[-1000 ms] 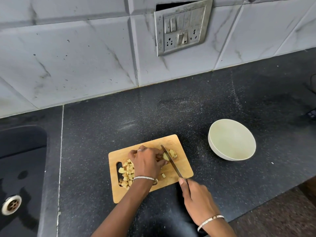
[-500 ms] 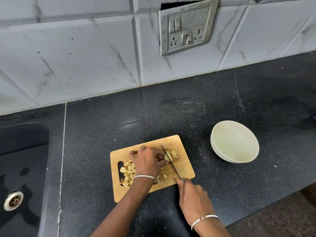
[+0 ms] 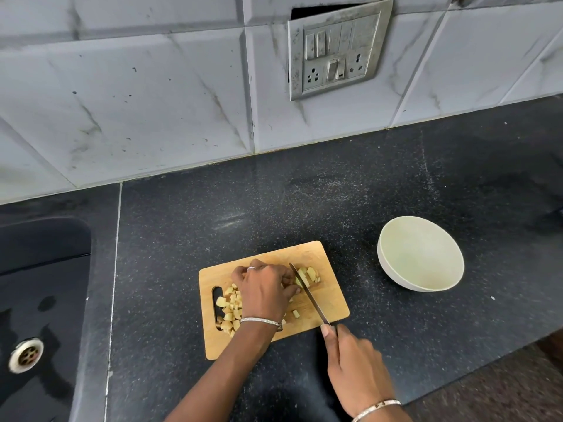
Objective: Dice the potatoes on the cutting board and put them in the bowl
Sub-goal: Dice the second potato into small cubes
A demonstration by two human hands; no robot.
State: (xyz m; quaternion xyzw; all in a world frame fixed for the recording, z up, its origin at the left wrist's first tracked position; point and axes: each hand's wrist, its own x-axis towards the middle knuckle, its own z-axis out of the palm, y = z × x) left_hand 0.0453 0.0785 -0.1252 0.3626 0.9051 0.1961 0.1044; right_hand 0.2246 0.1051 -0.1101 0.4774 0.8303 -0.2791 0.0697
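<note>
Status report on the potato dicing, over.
Left hand holds potato on cutting board; right hand grips knife, mid-cut. Diced pile on board, bowl empty. Nothing blocking.

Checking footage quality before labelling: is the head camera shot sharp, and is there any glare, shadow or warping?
Head view: the board, knife, left hand and right hand are sharp in the middle; wide-angle bend slants the seams of the tiles; a pale glare streak lies on the counter behind the board; the far right edge looks smeared; light is soft, shadows faint.
</note>
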